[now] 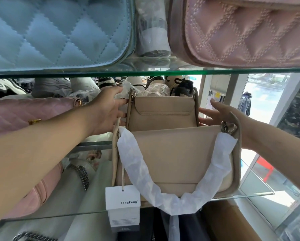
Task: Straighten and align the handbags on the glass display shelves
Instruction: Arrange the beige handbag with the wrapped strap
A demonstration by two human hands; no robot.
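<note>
Both your hands are at the back of the middle glass shelf, one on each side of the rear beige handbag. Your left hand has its fingers straight and laid against the bag's left edge. Your right hand mirrors it on the right edge, fingers also extended. Neither hand curls round anything; you are bracing the bag between flat fingers, not gripping it.

That rear bag stands upright, its face parallel to the shelf front, directly behind the front beige handbag. The front bag also stands upright near the shelf's front edge. Its paper-wrapped strap droops in a loop past that edge, and its white tag hangs below the glass.

By my reading, you are partway through. The two beige bags look lined up one behind the other, and the rear one probably needs only a small nudge to centre it. The hanging strap and tag on the front bag look untidy and may want tucking in.

To the left on the same shelf, a pink quilted bag lies angled and looks unhandled. On the upper shelf, the blue quilted bag and the dusty-pink bag sit tilted toward each other; I judge they need straightening too.
</note>
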